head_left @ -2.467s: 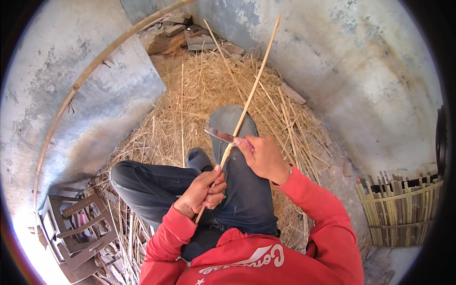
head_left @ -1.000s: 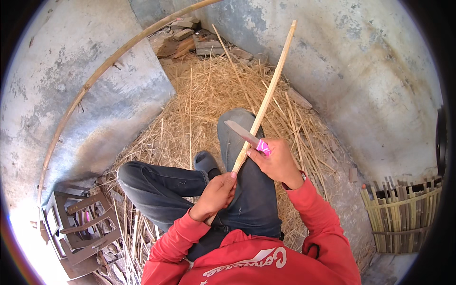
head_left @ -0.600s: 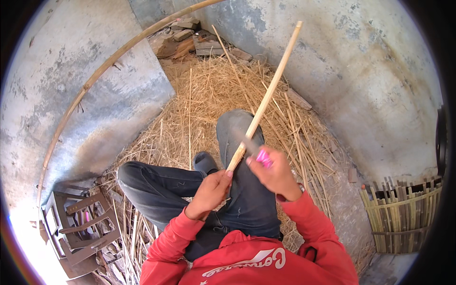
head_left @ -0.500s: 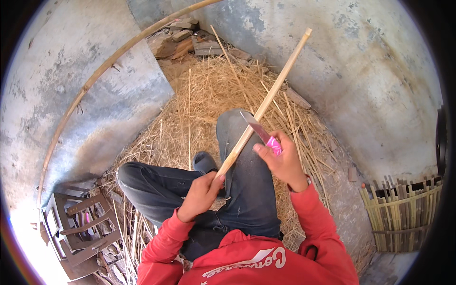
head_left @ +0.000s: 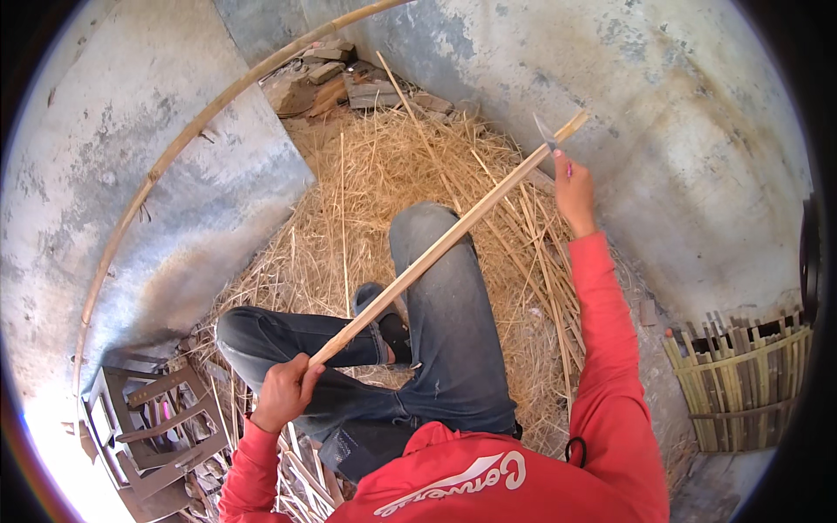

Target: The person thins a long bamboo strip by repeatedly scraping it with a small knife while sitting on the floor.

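Wooden strip [head_left: 440, 247] runs diag. over your R leg [head_left: 453, 322], its lower end gripped in your L hand [head_left: 286, 392], while your R hand [head_left: 574, 196] grips a knife [head_left: 544, 131] w/ blade at the strip's upper end, loose straw [head_left: 392, 166] on flr. below.

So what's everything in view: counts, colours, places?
long slat: 1, pale tan, centre, slanting
knife: 1, silver, by slat's far end
shavings: one heap, straw-yellow, centre
loose strips: many, tan, among shavings
curved pole: 1, brown, upper left
bricks: several, grey-brown, far corner
slatted basket: 1, yellow-brown, lower right
wooden frame: 1, dark brown, lower left
walls: 2 or more, blotchy grey, around
legs: 2, dark-jeaned, centre
left hand: 1, red-sleeved, slat's near end
right hand: 1, red-sleeved, on knife
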{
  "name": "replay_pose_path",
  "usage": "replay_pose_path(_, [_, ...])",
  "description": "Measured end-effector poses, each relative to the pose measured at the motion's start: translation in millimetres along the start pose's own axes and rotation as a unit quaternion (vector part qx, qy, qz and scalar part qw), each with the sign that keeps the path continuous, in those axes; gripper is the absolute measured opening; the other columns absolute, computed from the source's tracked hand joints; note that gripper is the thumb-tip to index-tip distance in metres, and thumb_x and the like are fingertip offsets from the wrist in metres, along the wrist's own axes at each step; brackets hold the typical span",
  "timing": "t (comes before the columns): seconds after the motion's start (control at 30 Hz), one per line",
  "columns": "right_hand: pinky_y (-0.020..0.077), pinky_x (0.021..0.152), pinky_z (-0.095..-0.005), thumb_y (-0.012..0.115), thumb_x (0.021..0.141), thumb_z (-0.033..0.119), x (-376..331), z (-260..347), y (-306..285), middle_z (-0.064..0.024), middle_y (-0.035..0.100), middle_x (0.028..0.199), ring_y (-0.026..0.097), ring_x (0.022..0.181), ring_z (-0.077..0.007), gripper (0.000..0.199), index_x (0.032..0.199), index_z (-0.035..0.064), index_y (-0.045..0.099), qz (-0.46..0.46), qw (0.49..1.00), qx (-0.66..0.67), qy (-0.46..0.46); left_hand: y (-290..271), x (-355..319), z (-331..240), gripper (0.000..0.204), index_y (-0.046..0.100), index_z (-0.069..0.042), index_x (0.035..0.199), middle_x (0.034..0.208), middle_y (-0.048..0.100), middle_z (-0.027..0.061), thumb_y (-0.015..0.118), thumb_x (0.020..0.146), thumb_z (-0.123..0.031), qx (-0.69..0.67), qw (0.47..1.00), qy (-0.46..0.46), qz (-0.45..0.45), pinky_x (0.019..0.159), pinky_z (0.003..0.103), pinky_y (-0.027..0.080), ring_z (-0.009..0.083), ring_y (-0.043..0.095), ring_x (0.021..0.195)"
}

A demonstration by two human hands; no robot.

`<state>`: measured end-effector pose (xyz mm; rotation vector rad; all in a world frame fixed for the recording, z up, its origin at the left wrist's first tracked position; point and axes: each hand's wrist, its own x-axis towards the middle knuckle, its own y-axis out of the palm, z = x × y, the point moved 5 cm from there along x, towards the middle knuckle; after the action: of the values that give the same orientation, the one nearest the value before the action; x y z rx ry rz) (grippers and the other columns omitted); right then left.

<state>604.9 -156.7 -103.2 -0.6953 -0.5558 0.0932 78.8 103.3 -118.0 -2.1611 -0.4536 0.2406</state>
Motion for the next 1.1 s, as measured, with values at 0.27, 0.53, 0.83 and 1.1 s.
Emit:
replay_pose_path(0.27, [0.0477,0.072,-0.0564,0.051,0.104,0.047,29.7,-3.1,-2.1,-0.0323,0.064,0.081,0.062,0.084,-0.0538,0.056,0.088,-0.0031,0.069,-0.027,0.998,-0.051,0.019,-5.4,-2.7,15.4,0.032,0.053,-0.004,0.081,0.065,0.055,0.0208,0.068,0.099,-0.025,0.06,0.998,0.017,-0.021,0.054,0.05,0.044,0.0444,0.058,0.061])
replay_pose_path(0.53, [0.0468,0.069,-0.0518,0.05,0.105,0.046,22.5,-8.9,-6.7,-0.0297,0.064,0.075,0.062,0.072,-0.048,0.056,0.087,-0.0044,0.068,-0.015,0.998,-0.031,0.059,-9.6,4.5,14.6,0.031,0.053,-0.003,0.081,0.065,0.056,0.0215,0.068,0.099,-0.025,0.086,0.996,0.022,-0.022,0.055,0.05,0.044,0.045,0.059,0.062])
replay_pose_path(0.83, [0.04,0.062,-0.0472,0.051,0.105,0.048,-35.5,3.9,7.6,-0.0229,0.051,0.062,0.047,0.057,-0.0341,0.059,0.081,-0.0052,0.061,0.08,0.995,0.038,0.04,7.1,-2.6,2.7,0.029,0.054,-0.002,0.083,0.065,0.056,0.0232,0.065,0.101,-0.023,0.023,0.999,-0.021,0.015,0.055,0.052,0.044,0.0464,0.06,0.063])
replay_pose_path(1.1, [0.0323,0.055,-0.0408,0.052,0.105,0.045,-50.9,-2.1,6.1,-0.01,0.043,0.056,0.039,0.052,-0.0223,0.057,0.07,0.0005,0.053,0.143,0.975,0.131,0.11,12.2,-7.5,-6.2,0.03,0.053,-0.001,0.082,0.065,0.055,0.0238,0.066,0.101,-0.021,0.02,0.999,-0.034,0.005,0.055,0.051,0.043,0.047,0.059,0.063])
